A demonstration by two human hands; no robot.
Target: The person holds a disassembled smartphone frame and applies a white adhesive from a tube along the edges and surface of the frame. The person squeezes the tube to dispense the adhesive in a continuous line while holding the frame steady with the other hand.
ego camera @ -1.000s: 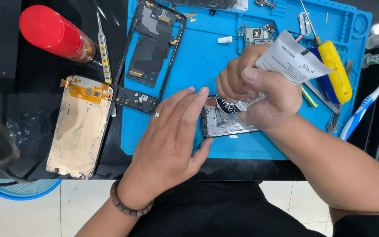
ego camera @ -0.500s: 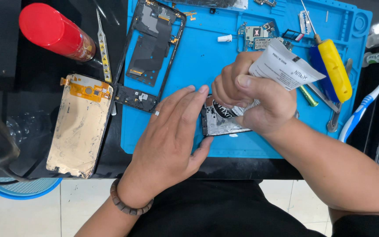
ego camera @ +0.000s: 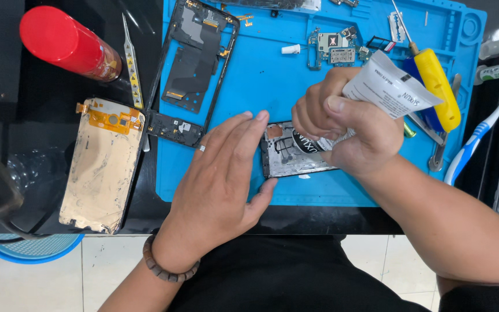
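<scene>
My right hand (ego camera: 350, 130) squeezes a white glue tube (ego camera: 385, 89), its black nozzle end pointing down onto a silver phone frame (ego camera: 287, 153) that lies on the blue work mat (ego camera: 272, 75). My left hand (ego camera: 220, 179) lies flat on the mat with its fingertips pressing the left edge of that frame. A ring sits on one left finger, and a beaded bracelet circles the wrist.
A black phone mid-frame (ego camera: 194, 63) lies at the mat's upper left, a small circuit board (ego camera: 333, 49) at the top. A gold-backed screen panel (ego camera: 102, 164), tweezers (ego camera: 131, 60) and a red can (ego camera: 64, 43) rest on the black table. Yellow-handled screwdriver (ego camera: 434, 86) and toothbrush (ego camera: 480, 133) lie right.
My right hand with the glue tube has shifted slightly left and down over the phone frame. The left hand stays put.
</scene>
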